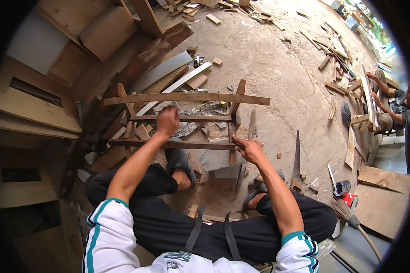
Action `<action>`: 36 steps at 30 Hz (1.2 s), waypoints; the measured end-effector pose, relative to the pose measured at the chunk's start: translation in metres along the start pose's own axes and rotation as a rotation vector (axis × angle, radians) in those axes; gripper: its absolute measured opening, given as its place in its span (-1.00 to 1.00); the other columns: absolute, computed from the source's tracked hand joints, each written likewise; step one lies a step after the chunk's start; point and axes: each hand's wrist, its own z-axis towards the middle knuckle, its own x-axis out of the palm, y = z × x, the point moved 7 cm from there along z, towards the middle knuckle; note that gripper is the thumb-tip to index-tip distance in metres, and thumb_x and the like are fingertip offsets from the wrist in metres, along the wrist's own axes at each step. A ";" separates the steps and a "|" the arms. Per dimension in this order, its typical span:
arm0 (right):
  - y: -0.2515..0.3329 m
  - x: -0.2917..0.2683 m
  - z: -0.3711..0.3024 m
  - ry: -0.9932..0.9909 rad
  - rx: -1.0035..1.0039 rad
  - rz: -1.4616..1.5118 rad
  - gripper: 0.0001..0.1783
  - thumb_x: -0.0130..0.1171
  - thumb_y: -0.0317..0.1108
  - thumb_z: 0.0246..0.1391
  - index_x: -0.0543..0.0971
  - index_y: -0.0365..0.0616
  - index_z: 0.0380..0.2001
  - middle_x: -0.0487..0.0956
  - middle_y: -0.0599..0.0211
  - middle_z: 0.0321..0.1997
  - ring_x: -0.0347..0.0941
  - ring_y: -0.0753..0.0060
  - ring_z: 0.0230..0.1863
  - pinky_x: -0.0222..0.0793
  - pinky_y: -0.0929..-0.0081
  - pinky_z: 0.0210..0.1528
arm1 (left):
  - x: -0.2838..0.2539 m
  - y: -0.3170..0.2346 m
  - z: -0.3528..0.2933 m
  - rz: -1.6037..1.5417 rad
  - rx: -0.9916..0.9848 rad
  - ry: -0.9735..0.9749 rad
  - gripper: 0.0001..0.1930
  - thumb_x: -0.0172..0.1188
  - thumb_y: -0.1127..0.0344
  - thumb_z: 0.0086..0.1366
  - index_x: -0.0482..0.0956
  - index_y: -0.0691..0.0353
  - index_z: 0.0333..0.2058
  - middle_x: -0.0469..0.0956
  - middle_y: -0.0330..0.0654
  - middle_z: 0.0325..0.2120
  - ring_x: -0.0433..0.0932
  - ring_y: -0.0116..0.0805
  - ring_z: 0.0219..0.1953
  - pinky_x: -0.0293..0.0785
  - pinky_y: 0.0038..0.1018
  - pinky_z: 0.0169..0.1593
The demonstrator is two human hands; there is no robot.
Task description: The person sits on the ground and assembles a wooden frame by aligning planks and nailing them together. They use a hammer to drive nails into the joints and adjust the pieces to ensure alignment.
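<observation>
A wooden frame [200,97] lies across in front of my knees, with three long rails joined to two short crosspieces. My left hand [168,121] is closed above the middle rail. A greyish patch shows just beyond its knuckles, and what the fingers hold, if anything, is hidden. At the frame's right side, my right hand [250,150] grips the near rail by its joint with the crosspiece, the index finger laid along the wood. Under the frame are crumpled printed paper [212,108] and a pale stone-like block [214,159].
A handsaw [297,159] lies right of my right forearm. Beyond it are an open can [342,187] and a broom [351,217]. Offcuts [168,77] and wooden furniture parts [36,107] crowd the left. Another person [394,107] handles a board [369,100] at the far right.
</observation>
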 end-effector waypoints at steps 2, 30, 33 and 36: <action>0.002 -0.001 0.001 0.002 -0.021 0.032 -0.47 0.15 -0.07 0.19 0.42 0.33 0.25 0.65 0.27 -0.04 0.55 0.06 0.00 0.35 -0.01 -0.04 | -0.005 -0.051 -0.017 -0.119 0.044 -0.013 -0.89 0.12 0.28 0.29 0.52 0.17 -0.28 0.54 -0.04 -0.38 0.55 -0.01 -0.31 0.49 -0.18 -0.23; 0.009 0.007 -0.001 0.004 0.009 -0.112 -0.30 0.33 -0.05 0.01 0.34 0.04 0.20 0.63 0.11 -0.11 0.47 0.03 0.07 0.18 -0.04 0.16 | 0.121 -0.088 0.019 -0.059 -0.222 0.498 -0.72 -0.18 0.14 0.43 0.34 0.22 -0.10 0.61 0.22 -0.36 0.56 0.31 -0.22 0.35 0.08 0.00; 0.014 0.008 0.002 -0.023 0.001 -0.087 -0.35 0.34 -0.10 -0.01 0.37 0.00 0.13 0.64 0.10 -0.20 0.49 0.01 -0.02 0.23 0.06 0.07 | 0.124 -0.081 0.022 -0.110 -0.196 0.411 -0.71 -0.16 0.13 0.42 0.30 0.23 -0.11 0.61 0.18 -0.46 0.57 0.30 -0.33 0.34 0.09 -0.07; 0.009 0.003 -0.004 -0.061 -0.013 -0.073 -0.40 0.36 -0.10 -0.05 0.43 -0.02 0.06 0.64 0.09 -0.22 0.49 -0.01 -0.03 0.26 0.09 0.04 | 0.127 -0.085 0.020 -0.172 -0.166 0.367 -0.71 -0.16 0.13 0.42 0.32 0.23 -0.10 0.61 0.15 -0.49 0.58 0.23 -0.35 0.31 0.06 -0.13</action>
